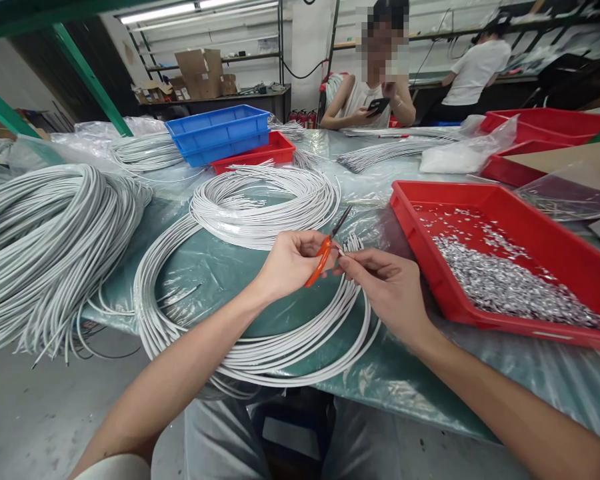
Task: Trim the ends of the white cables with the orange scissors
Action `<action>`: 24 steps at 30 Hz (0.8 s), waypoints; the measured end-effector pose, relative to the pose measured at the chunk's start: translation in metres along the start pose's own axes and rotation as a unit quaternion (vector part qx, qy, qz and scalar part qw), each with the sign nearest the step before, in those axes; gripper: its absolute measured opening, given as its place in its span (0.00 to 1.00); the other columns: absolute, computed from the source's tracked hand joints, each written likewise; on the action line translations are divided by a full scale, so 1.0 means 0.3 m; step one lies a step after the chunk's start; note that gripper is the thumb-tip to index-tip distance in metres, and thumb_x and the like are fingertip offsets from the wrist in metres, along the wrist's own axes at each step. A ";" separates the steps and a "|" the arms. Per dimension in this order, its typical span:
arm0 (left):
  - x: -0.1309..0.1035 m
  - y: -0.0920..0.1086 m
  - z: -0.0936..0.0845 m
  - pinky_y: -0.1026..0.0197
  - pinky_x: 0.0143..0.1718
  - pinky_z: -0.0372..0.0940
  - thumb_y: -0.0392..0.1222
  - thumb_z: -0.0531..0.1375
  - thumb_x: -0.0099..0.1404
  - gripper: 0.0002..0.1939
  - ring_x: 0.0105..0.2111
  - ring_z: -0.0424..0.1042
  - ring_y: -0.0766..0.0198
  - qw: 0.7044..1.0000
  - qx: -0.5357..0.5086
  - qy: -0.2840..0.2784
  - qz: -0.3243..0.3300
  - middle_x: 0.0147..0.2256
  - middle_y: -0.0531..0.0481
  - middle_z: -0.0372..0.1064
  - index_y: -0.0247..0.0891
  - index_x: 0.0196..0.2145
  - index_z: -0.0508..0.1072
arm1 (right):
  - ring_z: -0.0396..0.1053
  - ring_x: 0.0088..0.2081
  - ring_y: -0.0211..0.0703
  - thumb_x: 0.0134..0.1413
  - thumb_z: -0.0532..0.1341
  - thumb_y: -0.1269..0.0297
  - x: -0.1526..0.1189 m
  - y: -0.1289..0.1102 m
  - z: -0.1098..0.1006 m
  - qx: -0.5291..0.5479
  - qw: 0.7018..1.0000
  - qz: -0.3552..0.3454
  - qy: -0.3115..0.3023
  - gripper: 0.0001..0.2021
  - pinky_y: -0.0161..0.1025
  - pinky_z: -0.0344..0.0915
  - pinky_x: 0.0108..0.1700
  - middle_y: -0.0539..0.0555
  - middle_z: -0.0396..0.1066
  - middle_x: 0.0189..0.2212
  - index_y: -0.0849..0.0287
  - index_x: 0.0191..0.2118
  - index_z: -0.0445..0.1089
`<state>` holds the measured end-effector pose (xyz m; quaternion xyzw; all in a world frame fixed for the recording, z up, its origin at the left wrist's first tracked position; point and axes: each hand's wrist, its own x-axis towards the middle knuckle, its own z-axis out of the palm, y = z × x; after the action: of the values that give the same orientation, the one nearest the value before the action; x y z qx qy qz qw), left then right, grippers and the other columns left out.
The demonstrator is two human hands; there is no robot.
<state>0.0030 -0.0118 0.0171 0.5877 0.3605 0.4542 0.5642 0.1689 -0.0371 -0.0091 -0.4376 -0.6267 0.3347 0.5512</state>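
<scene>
Orange-handled scissors (pixel 321 260) are in my left hand (pixel 293 261), their dark blades pointing up and away to the right. My right hand (pixel 391 283) pinches the end of a white cable (pixel 349 254) close to the left fingertips. Both hands nearly meet above a large loose coil of white cables (pixel 280 357) on the green table. More cable ends stick up just behind the fingers. A second, tighter coil of white cables (pixel 267 207) lies beyond the hands.
A red tray (pixel 447 312) with small shiny metal pieces stands at the right. Thick cable bundles (pixel 55 247) hang over the left table edge. Behind are a blue bin (pixel 220 132), a red bin (pixel 280 148) and a seated person (pixel 375 107) holding a phone; another person is farther back.
</scene>
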 end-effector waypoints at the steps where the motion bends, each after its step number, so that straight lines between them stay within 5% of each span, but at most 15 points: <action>1: 0.000 0.001 0.000 0.70 0.21 0.61 0.41 0.69 0.52 0.12 0.19 0.66 0.73 1.000 -0.005 -0.001 -0.002 0.20 0.54 0.69 0.30 0.31 0.76 | 0.74 0.28 0.41 0.54 0.66 0.64 0.001 0.002 0.000 0.003 1.000 0.001 0.000 0.04 0.37 0.68 0.32 0.50 0.78 0.25 0.57 0.31 0.78; 24: 0.003 0.003 -0.009 0.70 0.19 0.58 0.37 0.67 0.53 0.08 0.17 0.65 0.75 0.983 -0.138 -0.046 -0.116 0.19 0.56 0.68 0.31 0.31 0.73 | 0.72 0.28 0.39 0.53 0.67 0.68 -0.019 -0.001 0.010 -0.085 0.992 -0.075 0.055 0.02 0.37 0.67 0.32 0.50 0.78 0.27 0.57 0.32 0.78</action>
<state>0.0007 -0.0102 0.0179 0.4787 0.3340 0.4034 0.7047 0.1660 -0.0424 -0.0118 -0.4525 -0.6528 0.2130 0.5690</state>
